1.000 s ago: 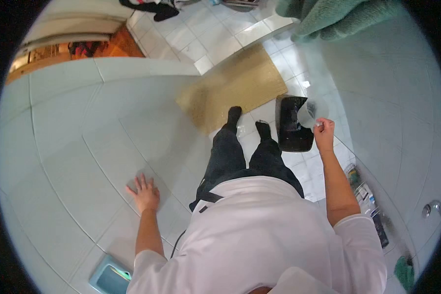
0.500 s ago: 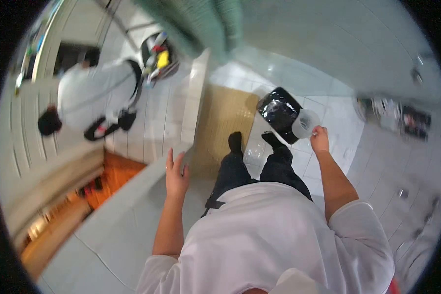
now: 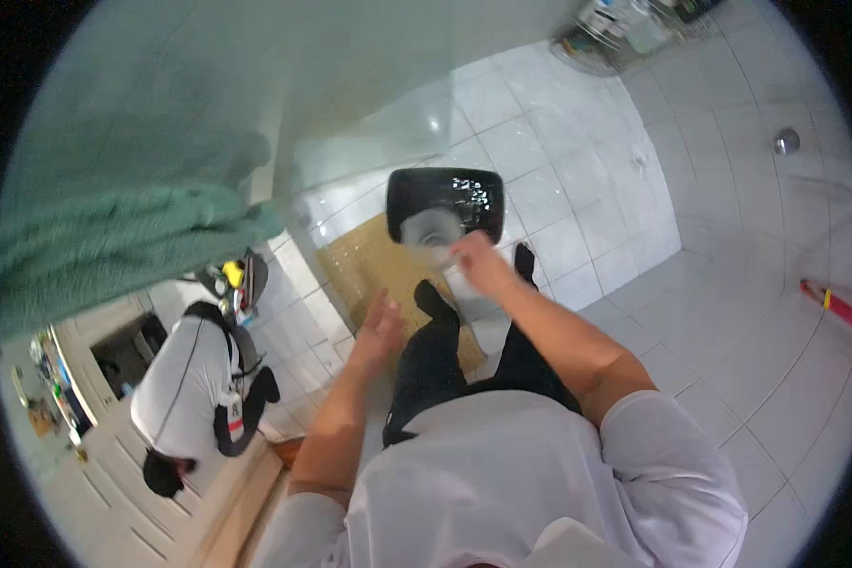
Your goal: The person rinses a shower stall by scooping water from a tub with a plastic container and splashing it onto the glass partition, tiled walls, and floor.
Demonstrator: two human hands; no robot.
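Observation:
My right hand (image 3: 486, 265) is closed on the edge or handle of a translucent plastic dipper (image 3: 430, 227); its grip is partly blurred. The dipper overlaps the near left part of a black bin (image 3: 473, 199), whose glossy inside shows bright reflections. Whether the dipper is inside the bin or just above it, I cannot tell. To the left, my left hand (image 3: 379, 328) hangs in the air with its fingers apart and nothing in them, over the edge of a tan bath mat (image 3: 350, 270).
Wet white tiles (image 3: 540, 199) surround the bin. A green towel (image 3: 133, 246) hangs over glass at left. Beyond it a person in a white shirt (image 3: 185, 383) bends near a caddy of bottles (image 3: 241, 279). A corner shelf (image 3: 601, 43) holds bottles. A red-handled tool (image 3: 828, 301) is at right.
My view has swung right. The right hand has carried the dipper from the bin's right side to over its near left part. My left hand has moved inward, toward the mat.

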